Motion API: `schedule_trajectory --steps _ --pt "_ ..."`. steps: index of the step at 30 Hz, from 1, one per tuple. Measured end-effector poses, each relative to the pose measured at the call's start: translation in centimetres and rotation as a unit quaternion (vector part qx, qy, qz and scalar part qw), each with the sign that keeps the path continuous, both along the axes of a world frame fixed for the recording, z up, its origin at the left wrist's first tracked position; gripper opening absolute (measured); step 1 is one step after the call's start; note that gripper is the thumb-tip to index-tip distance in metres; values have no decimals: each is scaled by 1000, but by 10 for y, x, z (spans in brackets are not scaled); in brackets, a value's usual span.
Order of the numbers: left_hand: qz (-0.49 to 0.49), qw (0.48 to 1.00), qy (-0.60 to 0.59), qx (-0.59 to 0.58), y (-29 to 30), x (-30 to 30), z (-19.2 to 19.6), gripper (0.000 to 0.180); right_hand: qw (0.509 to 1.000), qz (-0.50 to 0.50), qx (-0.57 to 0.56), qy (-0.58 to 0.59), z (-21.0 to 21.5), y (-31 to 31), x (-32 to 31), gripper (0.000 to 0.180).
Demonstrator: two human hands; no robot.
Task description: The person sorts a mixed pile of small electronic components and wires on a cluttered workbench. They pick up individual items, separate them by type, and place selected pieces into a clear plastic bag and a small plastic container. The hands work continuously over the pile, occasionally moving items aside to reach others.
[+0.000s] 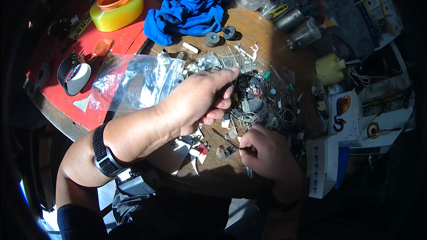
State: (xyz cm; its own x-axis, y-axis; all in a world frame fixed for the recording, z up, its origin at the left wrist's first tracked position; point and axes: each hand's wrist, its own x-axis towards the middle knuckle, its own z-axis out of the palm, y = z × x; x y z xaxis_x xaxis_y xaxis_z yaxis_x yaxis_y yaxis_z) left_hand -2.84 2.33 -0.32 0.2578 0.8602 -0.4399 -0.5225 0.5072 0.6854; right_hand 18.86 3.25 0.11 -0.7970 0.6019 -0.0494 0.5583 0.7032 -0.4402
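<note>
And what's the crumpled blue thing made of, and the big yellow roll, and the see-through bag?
The blue cloth looks like soft, matte fabric: it lies in loose folds. The yellow roll is probably glossy plastic tape, since its smooth side shines. The clear bag seems thin plastic film: it's wrinkled, glints, and the red surface shows through.

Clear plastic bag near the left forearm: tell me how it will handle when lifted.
The clear plastic bag will probably be floppy, since its thin film lies wrinkled. It looks light for its size, lying nearly flat. Its shiny surface may prove slippery.
</note>
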Motion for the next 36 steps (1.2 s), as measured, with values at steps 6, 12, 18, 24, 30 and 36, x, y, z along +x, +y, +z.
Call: schedule_trajectory --steps 6,12,18,24,30,36 --pt "-14 1000 -12 7 -1 2 -1 41 1000 -15 -5 -13 -1 -1 2 15" --pt "-15 1000 -9 17 -1 3 0 41 1000 -24 6 -17 0 -2 3 13" --pt "-31 999 2 33 0 5 0 44 997 -75 -12 -23 0 -6 1 13" --pt "-48 998 -33 35 3 3 -3 43 990 -107 33 -91 3 -8 -3 15" --pt "-49 995 -82 34 1 2 -7 38 985 -75 115 -108 2 -13 -2 12" --pt "13 1000 -26 -1 -2 6 -2 39 992 -106 12 -68 5 -5 2 11"
